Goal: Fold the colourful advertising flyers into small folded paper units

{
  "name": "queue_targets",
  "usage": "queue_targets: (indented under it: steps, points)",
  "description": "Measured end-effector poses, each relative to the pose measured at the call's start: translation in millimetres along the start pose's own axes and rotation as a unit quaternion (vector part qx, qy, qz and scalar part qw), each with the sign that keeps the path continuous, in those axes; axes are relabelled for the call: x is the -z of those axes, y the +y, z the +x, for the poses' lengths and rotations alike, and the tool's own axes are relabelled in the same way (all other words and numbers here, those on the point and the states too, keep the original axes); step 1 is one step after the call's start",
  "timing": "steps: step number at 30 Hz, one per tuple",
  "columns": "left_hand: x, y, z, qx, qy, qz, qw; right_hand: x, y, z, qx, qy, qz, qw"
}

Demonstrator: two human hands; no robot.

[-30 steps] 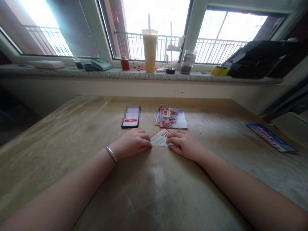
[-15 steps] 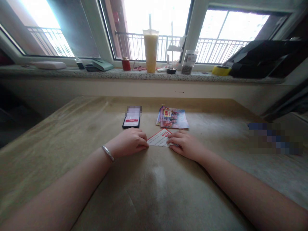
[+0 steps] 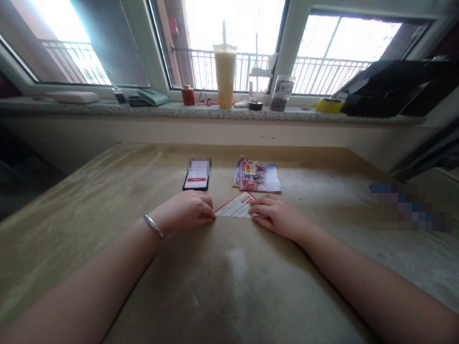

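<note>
A sheet of printed paper folded into a triangle [image 3: 236, 206], white with red edging and red marks, lies on the table between my hands. My left hand [image 3: 191, 210], with a silver bangle at the wrist, has its fingers pressed together at the paper's left corner. My right hand [image 3: 274, 214] grips the right side, fingers bent over the paper and thumb nearer me; that corner is hidden under it. Just beyond my left hand lies a phone [image 3: 196, 182] with a lit screen. Past the paper is a small stack of colourful leaflets [image 3: 261, 177].
Behind the table, a stone windowsill [image 3: 201, 111] holds a tall cup of yellow drink [image 3: 225, 76], a red bottle [image 3: 188, 95], a clear container [image 3: 282, 93], a yellow tape roll [image 3: 330, 105] and a black bag [image 3: 387, 91]. A blurred-out blue item [image 3: 405, 203] lies at right.
My left hand has slid slightly left along the paper's lower edge to its corner tip, showing more of the paper. My right hand has stayed in place.
</note>
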State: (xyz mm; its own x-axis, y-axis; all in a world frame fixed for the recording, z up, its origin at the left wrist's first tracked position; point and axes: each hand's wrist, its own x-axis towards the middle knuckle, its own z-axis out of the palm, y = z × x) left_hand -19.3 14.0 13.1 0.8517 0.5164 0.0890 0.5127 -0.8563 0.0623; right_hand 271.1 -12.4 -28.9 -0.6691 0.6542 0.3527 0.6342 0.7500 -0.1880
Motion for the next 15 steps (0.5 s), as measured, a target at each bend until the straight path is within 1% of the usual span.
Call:
queue_targets:
  steps: [5, 9, 15]
  points:
    - [4.4, -2.0, -1.2, -0.023, 0.018, 0.02, 0.999, 0.1, 0.1, 1.1, -0.001, -0.002, -0.002, 1.0]
    - [4.7, -3.9, -2.9, -0.015, 0.002, 0.002, 1.0, 0.8, 0.2, 1.2, 0.003, -0.004, -0.005, 1.0]
    - [7.3, -10.5, -8.9, -0.002, -0.011, 0.012, 1.0, 0.8, 0.5, 0.1, 0.003, 0.001, 0.002, 1.0]
